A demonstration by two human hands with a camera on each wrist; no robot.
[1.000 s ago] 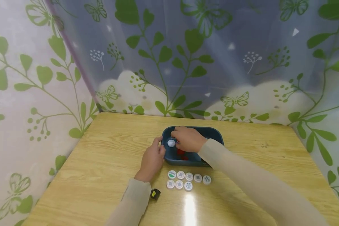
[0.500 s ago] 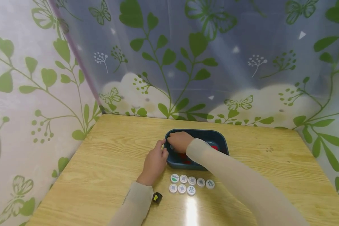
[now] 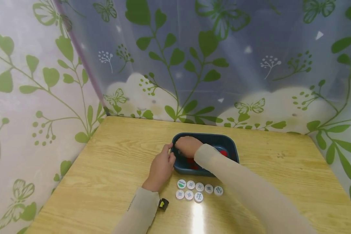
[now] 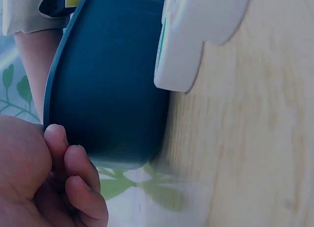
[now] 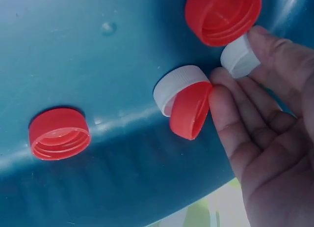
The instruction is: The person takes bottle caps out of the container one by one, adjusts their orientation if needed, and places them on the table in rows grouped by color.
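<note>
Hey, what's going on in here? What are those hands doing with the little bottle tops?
A person's right grip reaches into a dark blue plastic tub and pinches a small, round white plastic cap. The left grip rests against the tub's left end. Also inside are round red plastic caps and another white cap. On the wooden table, nearer the person, eight round white printed caps lie in two rows, five and three.
</note>
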